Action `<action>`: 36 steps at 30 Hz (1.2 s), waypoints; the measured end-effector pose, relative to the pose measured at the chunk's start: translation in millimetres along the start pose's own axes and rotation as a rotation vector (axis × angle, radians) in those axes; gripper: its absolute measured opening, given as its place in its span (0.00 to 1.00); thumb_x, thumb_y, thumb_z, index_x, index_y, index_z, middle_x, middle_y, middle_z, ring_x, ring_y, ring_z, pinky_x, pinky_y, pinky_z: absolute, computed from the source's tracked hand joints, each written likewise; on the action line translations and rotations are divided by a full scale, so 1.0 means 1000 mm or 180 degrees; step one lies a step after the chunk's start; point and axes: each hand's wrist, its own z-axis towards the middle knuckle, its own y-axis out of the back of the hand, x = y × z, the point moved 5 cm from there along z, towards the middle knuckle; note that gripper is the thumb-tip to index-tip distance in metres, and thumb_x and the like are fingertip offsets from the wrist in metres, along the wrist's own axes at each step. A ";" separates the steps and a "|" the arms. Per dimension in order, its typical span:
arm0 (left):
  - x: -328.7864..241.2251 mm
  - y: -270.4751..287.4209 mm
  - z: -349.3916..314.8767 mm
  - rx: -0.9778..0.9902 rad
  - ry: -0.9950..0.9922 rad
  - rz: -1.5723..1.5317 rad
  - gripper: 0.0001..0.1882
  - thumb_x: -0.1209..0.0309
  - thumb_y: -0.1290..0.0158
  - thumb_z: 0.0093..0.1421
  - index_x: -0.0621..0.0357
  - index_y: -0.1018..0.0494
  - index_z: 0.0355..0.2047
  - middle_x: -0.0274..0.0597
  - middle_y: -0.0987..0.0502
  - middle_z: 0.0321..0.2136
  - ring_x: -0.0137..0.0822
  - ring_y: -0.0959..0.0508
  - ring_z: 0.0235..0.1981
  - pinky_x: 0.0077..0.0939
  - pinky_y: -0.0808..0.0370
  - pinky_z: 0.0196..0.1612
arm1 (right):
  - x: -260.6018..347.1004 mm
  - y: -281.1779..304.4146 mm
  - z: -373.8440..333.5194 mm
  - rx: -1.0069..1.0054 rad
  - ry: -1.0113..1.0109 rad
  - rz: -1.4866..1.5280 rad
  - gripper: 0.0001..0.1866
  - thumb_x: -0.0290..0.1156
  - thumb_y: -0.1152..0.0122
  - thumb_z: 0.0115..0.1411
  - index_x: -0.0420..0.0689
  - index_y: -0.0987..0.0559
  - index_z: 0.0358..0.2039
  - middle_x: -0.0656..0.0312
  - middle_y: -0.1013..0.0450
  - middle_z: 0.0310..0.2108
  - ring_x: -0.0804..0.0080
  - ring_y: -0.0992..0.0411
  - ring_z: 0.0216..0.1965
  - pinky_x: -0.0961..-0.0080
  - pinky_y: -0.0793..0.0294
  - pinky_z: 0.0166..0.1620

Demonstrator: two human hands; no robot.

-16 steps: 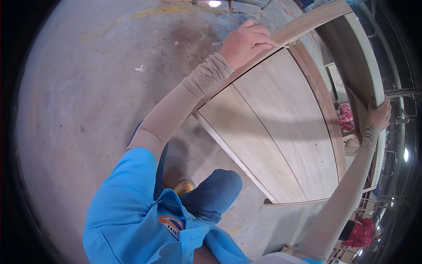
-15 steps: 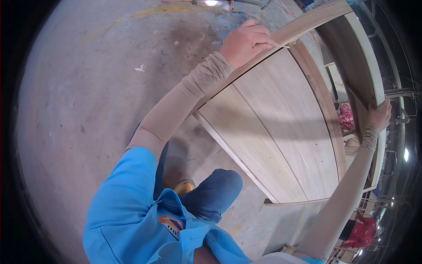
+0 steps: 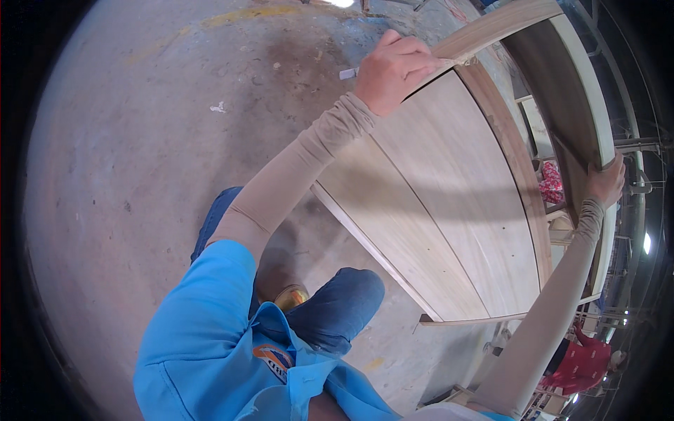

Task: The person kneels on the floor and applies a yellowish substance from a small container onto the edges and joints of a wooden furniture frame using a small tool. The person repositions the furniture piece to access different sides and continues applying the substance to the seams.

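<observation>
- Furniture piece [image 3: 449, 203] is looking heavy, stiff.
- R hand [image 3: 606, 184] is clamping outer rail [image 3: 589, 84], prob. best hold pt.
- L hand [image 3: 395, 74] is touching side rail [image 3: 500, 31]; can't tell grip.

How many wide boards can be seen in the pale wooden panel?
2: the left board and the right board, side by side. Others may be hidden underneath.

The grey floor [image 3: 140, 210] bears a yellow streak [image 3: 246, 14], a dark stain [image 3: 295, 59], a white scrap [image 3: 218, 107] and a small pale block [image 3: 348, 74]. Rightward, a patterned red cloth [image 3: 551, 184] shows; below it, near the rim, a person [image 3: 583, 365] in red. A lamp [image 3: 646, 243] glows above the person.
</observation>
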 end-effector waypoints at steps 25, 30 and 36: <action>-0.006 -0.003 -0.005 -0.0096 0.0301 0.0061 0.09 0.75 0.42 0.51 0.47 0.20 0.33 0.26 0.26 0.29 0.33 0.31 0.31 0.26 0.28 0.33 | 0.001 -0.008 0.000 -0.0067 0.0036 0.0035 0.31 0.36 0.33 0.43 0.57 0.32 0.50 0.62 0.30 0.47 0.54 0.31 0.48 0.56 0.31 0.48; -0.011 -0.002 -0.009 0.0106 0.0298 0.0150 0.10 0.75 0.42 0.50 0.47 0.20 0.33 0.26 0.27 0.29 0.33 0.31 0.31 0.26 0.28 0.33 | -0.004 -0.006 0.002 -0.0043 0.0001 0.0011 0.31 0.36 0.33 0.44 0.58 0.32 0.50 0.63 0.30 0.47 0.55 0.31 0.48 0.54 0.31 0.48; -0.009 -0.005 -0.006 -0.0046 -0.0234 0.0861 0.13 0.75 0.41 0.46 0.44 0.20 0.33 0.24 0.28 0.29 0.30 0.31 0.31 0.22 0.27 0.30 | 0.001 -0.002 0.000 0.0020 -0.0021 0.0073 0.31 0.35 0.33 0.44 0.59 0.32 0.50 0.63 0.30 0.47 0.55 0.31 0.49 0.53 0.31 0.47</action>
